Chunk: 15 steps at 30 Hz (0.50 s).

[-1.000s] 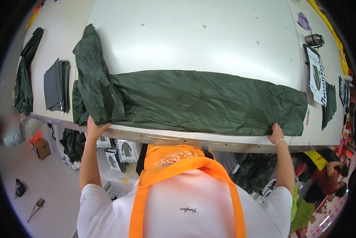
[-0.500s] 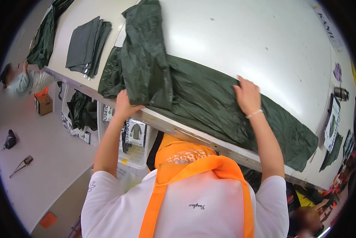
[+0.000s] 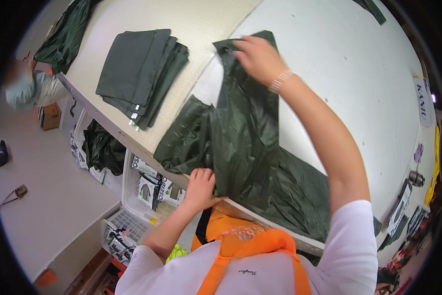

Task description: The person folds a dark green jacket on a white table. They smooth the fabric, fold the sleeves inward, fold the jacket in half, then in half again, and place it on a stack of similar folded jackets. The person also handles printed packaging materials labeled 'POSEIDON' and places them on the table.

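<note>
A dark green raincoat (image 3: 250, 132) of thin, shiny fabric lies along the near edge of the white table, wrinkled, with one sleeve-like strip laid across it toward the far side. My left hand (image 3: 200, 189) is closed at the table's front edge, its fingers over the raincoat's near border and its thumb along the rim. With my arm stretched out, my right hand (image 3: 261, 61) is at the strip's far end, fingers bent and closed on the fabric. My right forearm and sleeve cover part of the raincoat's right end.
Folded dark green garments (image 3: 135, 73) lie stacked on the left of the table (image 3: 329, 64). Below the edge stand a white basket (image 3: 132, 196) with packaged items and a bin with dark fabric (image 3: 102, 147). A person (image 3: 26, 91) handles green cloth at far left. A metal cup-like object (image 3: 417, 178) sits far right.
My right hand has left the raincoat's right portion and reached to the far end of the strip. My left hand stays at the near edge. The view has shifted, bringing the folded stack closer.
</note>
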### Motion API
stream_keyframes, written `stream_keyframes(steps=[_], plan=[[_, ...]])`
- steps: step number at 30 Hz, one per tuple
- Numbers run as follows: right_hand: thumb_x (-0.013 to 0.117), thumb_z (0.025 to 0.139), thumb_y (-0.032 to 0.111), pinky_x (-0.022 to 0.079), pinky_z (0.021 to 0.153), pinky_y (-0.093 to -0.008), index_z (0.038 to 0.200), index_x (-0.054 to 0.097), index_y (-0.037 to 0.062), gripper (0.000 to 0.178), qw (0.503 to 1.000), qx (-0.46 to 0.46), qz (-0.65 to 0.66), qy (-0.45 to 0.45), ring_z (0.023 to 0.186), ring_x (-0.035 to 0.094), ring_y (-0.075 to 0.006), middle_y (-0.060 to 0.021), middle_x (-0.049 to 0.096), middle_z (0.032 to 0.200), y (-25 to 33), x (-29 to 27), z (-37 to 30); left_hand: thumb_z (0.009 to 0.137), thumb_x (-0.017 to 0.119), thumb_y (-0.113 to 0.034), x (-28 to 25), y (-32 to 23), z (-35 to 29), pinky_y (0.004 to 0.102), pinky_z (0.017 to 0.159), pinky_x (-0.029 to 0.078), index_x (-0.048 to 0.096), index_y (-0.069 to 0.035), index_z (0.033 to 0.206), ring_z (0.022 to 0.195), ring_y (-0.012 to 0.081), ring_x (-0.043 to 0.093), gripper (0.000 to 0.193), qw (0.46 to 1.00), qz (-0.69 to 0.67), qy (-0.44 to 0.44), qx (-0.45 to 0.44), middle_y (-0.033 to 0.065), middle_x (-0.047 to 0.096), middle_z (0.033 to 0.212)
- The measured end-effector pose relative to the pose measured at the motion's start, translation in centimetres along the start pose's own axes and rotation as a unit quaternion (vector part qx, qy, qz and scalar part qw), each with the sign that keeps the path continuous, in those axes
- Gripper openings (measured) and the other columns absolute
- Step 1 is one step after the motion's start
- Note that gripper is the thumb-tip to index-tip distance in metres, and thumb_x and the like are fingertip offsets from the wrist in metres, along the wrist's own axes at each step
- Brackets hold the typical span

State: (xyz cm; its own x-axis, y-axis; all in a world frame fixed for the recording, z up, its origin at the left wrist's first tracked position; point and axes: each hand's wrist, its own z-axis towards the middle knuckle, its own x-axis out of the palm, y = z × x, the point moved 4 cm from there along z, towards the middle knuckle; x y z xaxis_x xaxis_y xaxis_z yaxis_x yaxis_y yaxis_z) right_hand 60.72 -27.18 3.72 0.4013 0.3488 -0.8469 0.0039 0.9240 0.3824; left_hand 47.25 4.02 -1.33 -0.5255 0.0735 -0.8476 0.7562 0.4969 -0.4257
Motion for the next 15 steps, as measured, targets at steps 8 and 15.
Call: stream_keyframes(steps=[8,15], plan=[[0.064,0.076,0.043,0.048,0.076,-0.0412,0.091,0.064,0.0026,0.043,0.940,0.259,-0.078,0.207,0.083,0.062,-0.0314,-0.0178,0.064,0.088,-9.6,-1.4,-2.0,0.060,0.077,-0.029,-0.5,1.0,-0.3,0.0415,0.091,0.034,0.056,-0.004,0.101,0.097,0.0277,0.050,0.052,0.998,-0.023,-0.020,0.052,0.0091,0.052,0.094],[0.045,0.092,0.023,0.044,0.088,-0.0283,0.125,0.054,0.0037,0.039,0.895,0.313,-0.311,-0.066,0.104,0.056,-0.0200,-0.0112,0.060,0.114,1.3,-44.9,-30.8,0.067,0.077,-0.030,-7.9,-0.8,0.3,0.0365,0.072,0.033,0.061,-0.009,0.089,0.081,0.0209,0.050,0.034,0.909,-0.198,-0.232,0.285,0.0024,0.054,0.084]])
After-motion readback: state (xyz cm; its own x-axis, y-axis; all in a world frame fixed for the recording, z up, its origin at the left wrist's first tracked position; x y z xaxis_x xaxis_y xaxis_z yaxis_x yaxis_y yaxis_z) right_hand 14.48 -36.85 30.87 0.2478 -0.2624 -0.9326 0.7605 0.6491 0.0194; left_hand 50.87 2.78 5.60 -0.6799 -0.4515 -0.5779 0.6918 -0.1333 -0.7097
